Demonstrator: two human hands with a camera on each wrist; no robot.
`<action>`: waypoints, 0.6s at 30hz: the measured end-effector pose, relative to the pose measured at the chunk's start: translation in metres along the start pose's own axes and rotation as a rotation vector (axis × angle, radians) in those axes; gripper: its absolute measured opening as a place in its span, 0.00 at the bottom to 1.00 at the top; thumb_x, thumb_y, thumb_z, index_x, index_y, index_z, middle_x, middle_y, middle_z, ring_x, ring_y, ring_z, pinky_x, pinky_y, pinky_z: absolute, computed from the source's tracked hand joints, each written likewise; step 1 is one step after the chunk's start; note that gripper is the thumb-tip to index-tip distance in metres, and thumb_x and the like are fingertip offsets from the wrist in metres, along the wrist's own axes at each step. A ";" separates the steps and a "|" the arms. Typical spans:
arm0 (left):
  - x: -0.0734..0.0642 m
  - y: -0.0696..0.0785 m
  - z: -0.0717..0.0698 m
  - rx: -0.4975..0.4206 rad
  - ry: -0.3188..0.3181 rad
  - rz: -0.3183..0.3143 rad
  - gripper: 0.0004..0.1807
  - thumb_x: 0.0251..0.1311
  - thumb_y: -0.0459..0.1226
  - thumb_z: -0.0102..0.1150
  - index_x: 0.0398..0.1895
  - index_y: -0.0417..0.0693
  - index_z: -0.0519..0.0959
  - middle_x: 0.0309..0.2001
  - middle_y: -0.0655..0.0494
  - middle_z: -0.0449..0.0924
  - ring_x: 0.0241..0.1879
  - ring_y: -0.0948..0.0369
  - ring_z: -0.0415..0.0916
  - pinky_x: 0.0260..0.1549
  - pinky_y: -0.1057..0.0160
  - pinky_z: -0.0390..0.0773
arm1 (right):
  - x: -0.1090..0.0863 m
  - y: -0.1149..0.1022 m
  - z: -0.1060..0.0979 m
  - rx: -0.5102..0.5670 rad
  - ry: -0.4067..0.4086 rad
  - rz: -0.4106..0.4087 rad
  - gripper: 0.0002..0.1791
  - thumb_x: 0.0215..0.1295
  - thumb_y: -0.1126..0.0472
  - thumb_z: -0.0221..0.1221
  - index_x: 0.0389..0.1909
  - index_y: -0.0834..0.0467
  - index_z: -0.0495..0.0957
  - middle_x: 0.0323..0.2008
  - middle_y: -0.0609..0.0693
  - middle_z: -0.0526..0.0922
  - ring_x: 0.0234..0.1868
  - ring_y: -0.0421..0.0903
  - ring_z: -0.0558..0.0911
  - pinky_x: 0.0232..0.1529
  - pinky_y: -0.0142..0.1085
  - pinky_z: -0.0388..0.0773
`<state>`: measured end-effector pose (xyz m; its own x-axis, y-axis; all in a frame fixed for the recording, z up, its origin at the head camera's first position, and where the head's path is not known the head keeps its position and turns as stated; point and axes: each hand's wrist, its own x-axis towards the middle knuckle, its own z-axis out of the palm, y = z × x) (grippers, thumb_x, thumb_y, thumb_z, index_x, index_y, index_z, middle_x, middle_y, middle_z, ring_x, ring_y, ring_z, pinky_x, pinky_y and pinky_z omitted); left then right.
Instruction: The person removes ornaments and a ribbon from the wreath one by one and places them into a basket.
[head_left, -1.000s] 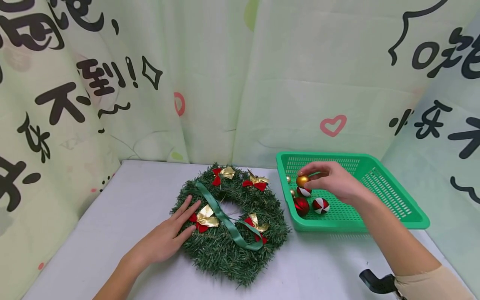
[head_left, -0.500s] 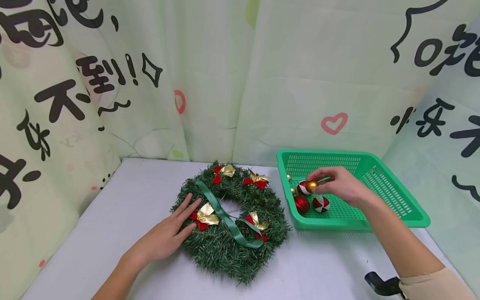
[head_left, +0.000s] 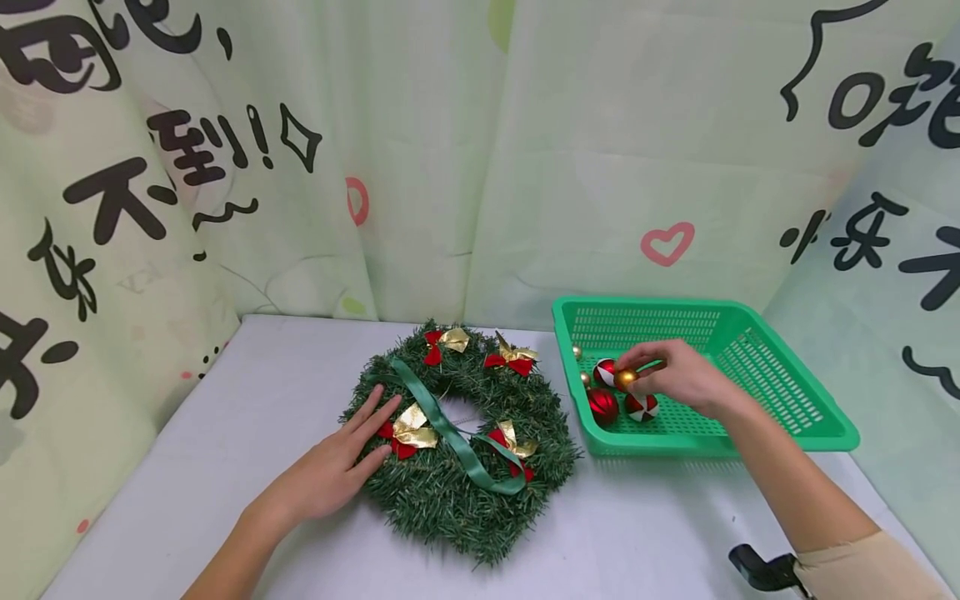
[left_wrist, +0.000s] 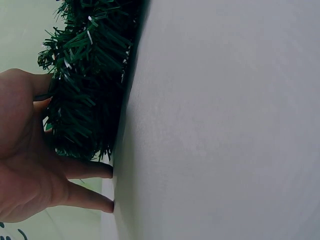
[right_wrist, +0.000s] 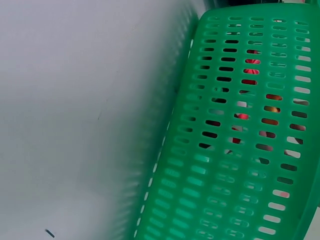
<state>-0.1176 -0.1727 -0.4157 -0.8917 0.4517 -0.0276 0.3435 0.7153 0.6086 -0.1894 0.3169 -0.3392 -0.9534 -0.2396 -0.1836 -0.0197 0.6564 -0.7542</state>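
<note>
A green wreath point(head_left: 480, 525) lies on the table, trimmed with red-and-gold bows and a loose green ribbon point(head_left: 450, 433) across its middle. My left hand point(head_left: 330, 471) rests on its left side, fingers spread; in the left wrist view two fingertips point(left_wrist: 107, 205) reach down to the tabletop beside the wreath. Inside the green basket point(head_left: 720, 450), my right hand point(head_left: 671, 377) pinches a small gold ball ornament point(head_left: 626, 380) between thumb and fingers. Around it lie a red ball ornament point(head_left: 602, 407) and two red-and-white ball ornaments. In the right wrist view, the slotted basket wall hides most of the hand.
Two tiny pale gold balls sit by the basket's left wall, one being the upper ball point(head_left: 577, 352). The white table point(head_left: 292, 367) is enclosed by a printed curtain point(head_left: 420, 150) at the back and sides. A black strap piece point(head_left: 765, 570) hangs near the right sleeve.
My right hand has moved slightly right and down inside the basket, carrying the gold ball ornament away from the upper red-and-white one. The left hand stays on the wreath.
</note>
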 end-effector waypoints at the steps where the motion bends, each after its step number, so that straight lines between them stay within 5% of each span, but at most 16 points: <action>1: 0.000 0.000 0.000 0.001 -0.001 -0.001 0.36 0.82 0.56 0.40 0.86 0.69 0.42 0.86 0.54 0.32 0.76 0.34 0.59 0.65 0.29 0.68 | 0.000 0.000 0.000 0.002 -0.001 0.002 0.19 0.66 0.67 0.65 0.58 0.65 0.82 0.60 0.66 0.81 0.49 0.53 0.85 0.47 0.49 0.84; 18: 0.000 0.000 -0.001 -0.002 -0.001 -0.003 0.36 0.82 0.56 0.41 0.86 0.70 0.42 0.86 0.54 0.32 0.77 0.34 0.58 0.65 0.29 0.68 | -0.003 0.002 0.001 -0.002 0.007 -0.001 0.19 0.69 0.66 0.64 0.59 0.66 0.81 0.62 0.69 0.78 0.53 0.55 0.85 0.50 0.47 0.86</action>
<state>-0.1176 -0.1733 -0.4154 -0.8923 0.4505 -0.0303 0.3406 0.7156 0.6098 -0.1859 0.3179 -0.3405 -0.9555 -0.2349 -0.1783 -0.0211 0.6575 -0.7532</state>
